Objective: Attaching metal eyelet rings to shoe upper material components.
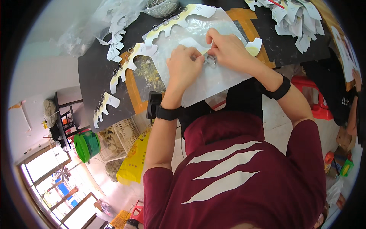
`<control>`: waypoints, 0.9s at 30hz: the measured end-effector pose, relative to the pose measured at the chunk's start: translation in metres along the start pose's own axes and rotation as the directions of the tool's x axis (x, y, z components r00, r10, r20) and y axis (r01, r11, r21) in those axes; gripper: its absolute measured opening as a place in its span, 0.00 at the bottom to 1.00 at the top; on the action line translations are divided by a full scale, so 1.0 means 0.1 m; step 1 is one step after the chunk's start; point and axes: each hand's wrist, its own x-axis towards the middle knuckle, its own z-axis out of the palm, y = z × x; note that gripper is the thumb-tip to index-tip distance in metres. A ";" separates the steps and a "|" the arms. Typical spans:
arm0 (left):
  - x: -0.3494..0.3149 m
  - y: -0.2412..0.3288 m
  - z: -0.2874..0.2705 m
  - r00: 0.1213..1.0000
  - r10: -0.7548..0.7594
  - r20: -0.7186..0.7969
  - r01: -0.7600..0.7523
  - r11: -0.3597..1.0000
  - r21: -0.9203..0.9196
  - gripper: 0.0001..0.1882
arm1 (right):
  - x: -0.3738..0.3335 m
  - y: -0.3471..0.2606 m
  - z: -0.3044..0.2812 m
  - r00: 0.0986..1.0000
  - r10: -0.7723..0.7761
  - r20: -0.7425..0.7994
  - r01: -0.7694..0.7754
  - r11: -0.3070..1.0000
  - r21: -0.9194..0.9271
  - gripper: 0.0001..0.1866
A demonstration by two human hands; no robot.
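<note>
My left hand (185, 63) is closed in a pinch over the work sheet, its fingertips near a small silver metal ring (211, 61); what it grips is hidden. Across from it, my right hand (230, 49) has thumb and finger pinched at the same ring. Beneath both hands lies a white scalloped strip (189, 42) with yellowish smears, its end (254, 46) showing past my right hand. A translucent plastic sheet (207, 86) covers the table there. Beyond my hands rests a longer scalloped strip (179, 19) with several rings along its edge.
More ringed strips (131, 63) and a short one (105, 108) lie left on the black table (89, 72). Loose white strips (299, 23) are heaped at right. A clear bowl (162, 8) of metal pieces stands at the back. Brown tape (134, 95) crosses the tabletop. A red stool (314, 99) is at right.
</note>
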 end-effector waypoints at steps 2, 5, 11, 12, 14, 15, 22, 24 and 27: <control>0.02 0.01 -0.01 1.000 -0.024 0.006 0.024 0.999 0.028 0.06 | 0.03 0.00 0.01 1.000 -0.004 0.008 0.005 0.999 -0.034 0.14; 0.05 0.07 -0.02 0.998 -0.061 0.031 0.058 0.995 0.083 0.07 | 0.05 0.00 0.02 1.000 -0.012 0.025 0.014 0.993 -0.114 0.14; 0.11 0.12 -0.06 0.986 -0.129 0.106 0.107 0.975 0.193 0.09 | 0.07 -0.07 0.01 0.996 -0.075 0.046 0.084 0.964 -0.253 0.16; 0.11 0.15 -0.08 0.973 -0.168 0.159 0.132 0.968 0.212 0.10 | 0.08 -0.08 0.00 0.995 -0.068 0.073 0.085 0.959 -0.270 0.16; 0.15 0.22 -0.09 0.964 -0.197 0.176 0.143 0.949 0.281 0.12 | 0.10 -0.08 -0.01 0.993 -0.064 0.104 0.091 0.955 -0.284 0.16; 0.16 0.25 -0.10 0.955 -0.224 0.196 0.145 0.925 0.352 0.14 | 0.11 -0.09 -0.01 0.990 -0.055 0.130 0.092 0.951 -0.297 0.16; 0.16 0.26 -0.11 0.921 -0.304 0.244 0.210 0.914 0.348 0.17 | 0.16 -0.04 -0.02 0.989 -0.003 0.151 0.056 0.937 -0.344 0.15; 0.13 0.25 -0.08 0.935 -0.338 0.111 0.280 0.892 0.355 0.17 | 0.19 -0.03 -0.06 0.974 0.099 0.203 -0.024 0.940 -0.341 0.15; 0.07 0.25 -0.08 0.921 -0.386 0.046 0.352 0.879 0.323 0.21 | 0.23 -0.04 -0.10 0.955 0.133 0.266 -0.036 0.940 -0.339 0.10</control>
